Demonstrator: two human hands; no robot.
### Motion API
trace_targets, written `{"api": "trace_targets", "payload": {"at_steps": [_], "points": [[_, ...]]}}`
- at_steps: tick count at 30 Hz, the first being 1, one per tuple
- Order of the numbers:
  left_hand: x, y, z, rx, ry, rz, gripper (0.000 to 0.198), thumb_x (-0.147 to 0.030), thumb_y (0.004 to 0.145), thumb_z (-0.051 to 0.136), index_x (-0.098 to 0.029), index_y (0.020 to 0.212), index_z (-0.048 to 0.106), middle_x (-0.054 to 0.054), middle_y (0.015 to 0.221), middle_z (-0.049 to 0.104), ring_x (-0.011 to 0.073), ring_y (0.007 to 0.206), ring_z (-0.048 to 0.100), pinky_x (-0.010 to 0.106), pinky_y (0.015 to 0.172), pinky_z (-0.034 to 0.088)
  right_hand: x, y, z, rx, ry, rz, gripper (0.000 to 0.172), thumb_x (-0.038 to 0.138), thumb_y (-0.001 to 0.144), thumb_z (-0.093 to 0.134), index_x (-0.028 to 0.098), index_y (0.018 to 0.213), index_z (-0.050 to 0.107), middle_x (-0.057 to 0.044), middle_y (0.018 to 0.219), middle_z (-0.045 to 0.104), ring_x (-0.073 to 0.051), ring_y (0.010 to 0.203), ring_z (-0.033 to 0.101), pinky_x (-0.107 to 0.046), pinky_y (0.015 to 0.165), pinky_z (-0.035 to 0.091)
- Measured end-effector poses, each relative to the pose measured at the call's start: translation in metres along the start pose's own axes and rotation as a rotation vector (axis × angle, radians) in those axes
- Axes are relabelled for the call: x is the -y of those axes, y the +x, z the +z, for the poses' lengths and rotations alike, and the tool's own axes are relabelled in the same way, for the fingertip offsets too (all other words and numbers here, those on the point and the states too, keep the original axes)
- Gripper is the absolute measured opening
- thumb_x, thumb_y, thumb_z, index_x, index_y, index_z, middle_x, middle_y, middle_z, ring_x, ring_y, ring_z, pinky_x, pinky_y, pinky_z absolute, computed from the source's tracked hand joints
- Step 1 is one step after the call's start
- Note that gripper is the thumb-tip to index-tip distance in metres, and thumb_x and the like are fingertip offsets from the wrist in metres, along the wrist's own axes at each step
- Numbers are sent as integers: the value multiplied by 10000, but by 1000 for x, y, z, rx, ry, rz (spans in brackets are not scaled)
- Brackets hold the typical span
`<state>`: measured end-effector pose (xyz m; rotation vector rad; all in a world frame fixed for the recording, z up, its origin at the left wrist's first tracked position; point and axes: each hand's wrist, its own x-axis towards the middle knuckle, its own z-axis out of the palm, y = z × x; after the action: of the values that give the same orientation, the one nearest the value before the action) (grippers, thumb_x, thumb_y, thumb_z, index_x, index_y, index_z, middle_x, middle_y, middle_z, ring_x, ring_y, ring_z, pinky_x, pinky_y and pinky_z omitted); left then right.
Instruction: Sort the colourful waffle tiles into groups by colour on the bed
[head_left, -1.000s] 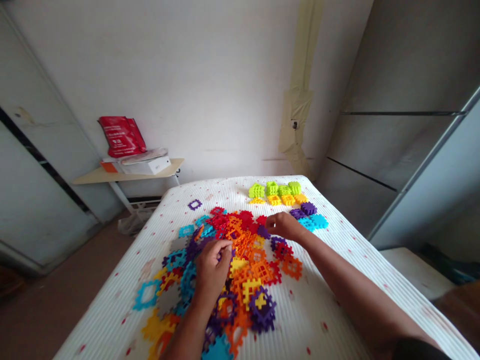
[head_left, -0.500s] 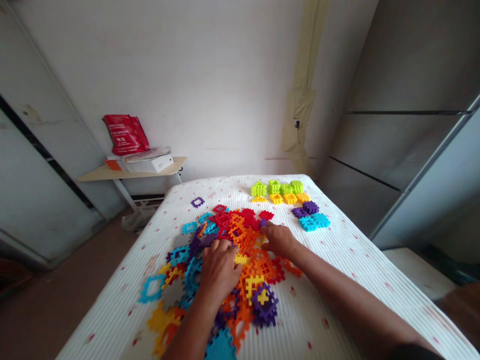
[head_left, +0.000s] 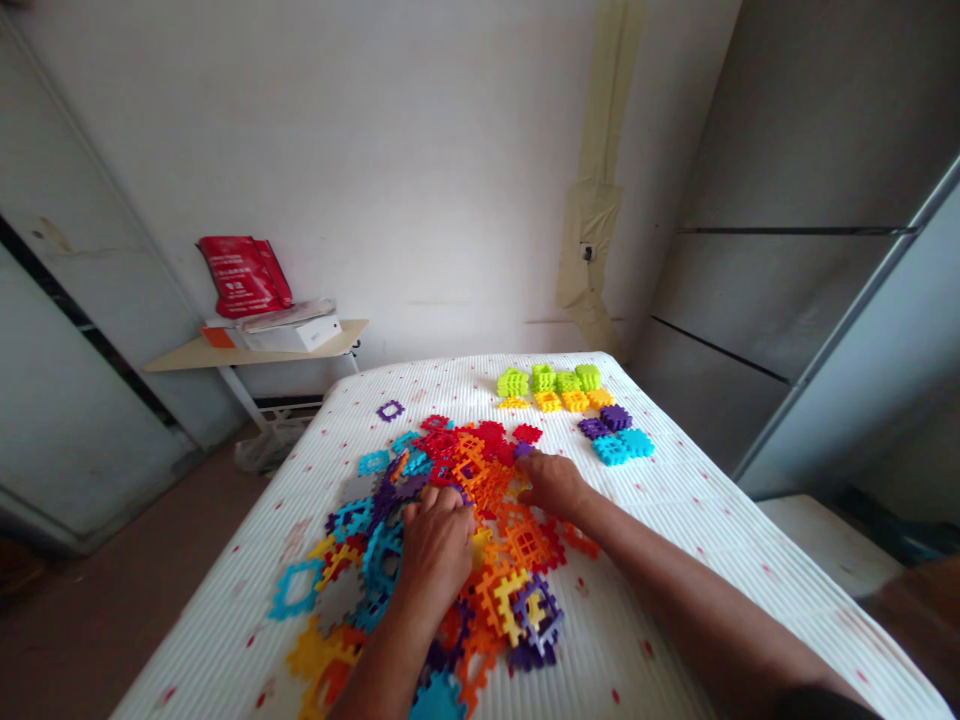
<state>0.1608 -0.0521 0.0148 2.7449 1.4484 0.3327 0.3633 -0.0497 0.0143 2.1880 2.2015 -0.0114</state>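
Observation:
A heap of flat interlocking plastic tiles point(head_left: 480, 470) in red, orange, purple, blue and yellow lies on the white bed point(head_left: 675, 500). My left hand point(head_left: 437, 545) rests on the middle of the heap with its fingers curled down into the tiles; what they grip is hidden. My right hand point(head_left: 553, 483) lies on the heap's right side, its fingertips on a purple tile point(head_left: 523, 450). Sorted stacks stand at the far right: green tiles point(head_left: 550, 379), yellow-orange tiles point(head_left: 562, 401), purple tiles point(head_left: 606, 422) and blue tiles point(head_left: 624, 446).
A lone purple tile point(head_left: 390, 410) lies apart near the bed's far edge. Past the bed's far left corner, a small shelf point(head_left: 255, 352) holds a white box point(head_left: 292, 333) and a red bag point(head_left: 244, 272). Grey cabinet panels point(head_left: 787, 300) stand to the right.
My right hand has drawn back from the sorted stacks to the heap and now touches a purple tile. My left hand has shifted slightly forward over the tiles.

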Motion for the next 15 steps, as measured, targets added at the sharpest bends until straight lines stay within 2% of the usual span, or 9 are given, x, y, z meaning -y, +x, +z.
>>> {"api": "trace_targets", "payload": {"at_steps": [4, 11, 15], "points": [[-2, -1, -2, 11, 18, 8, 197, -115, 707, 528, -228, 820, 644, 54, 945, 580, 234, 996, 450, 369, 773, 302, 0, -1, -2, 11, 9, 2, 393, 380, 754, 629, 191, 1096, 589, -93, 1055, 648, -233, 889, 643, -287, 686, 492], [-1, -3, 3, -21, 18, 34, 287, -121, 779, 453, -285, 839, 681, 58, 977, 587, 247, 1035, 447, 384, 766, 295, 0, -1, 0, 17, 14, 0, 373, 368, 764, 616, 200, 1095, 583, -94, 1049, 653, -229, 909, 637, -287, 712, 487], [-3, -1, 5, 11, 30, 34, 324, -91, 791, 416, -279, 875, 666, 60, 965, 598, 240, 1001, 467, 383, 764, 292, 0, 0, 2, 24, 20, -3, 377, 360, 766, 611, 192, 1102, 576, -98, 1048, 653, -233, 915, 636, -292, 715, 487]]}}
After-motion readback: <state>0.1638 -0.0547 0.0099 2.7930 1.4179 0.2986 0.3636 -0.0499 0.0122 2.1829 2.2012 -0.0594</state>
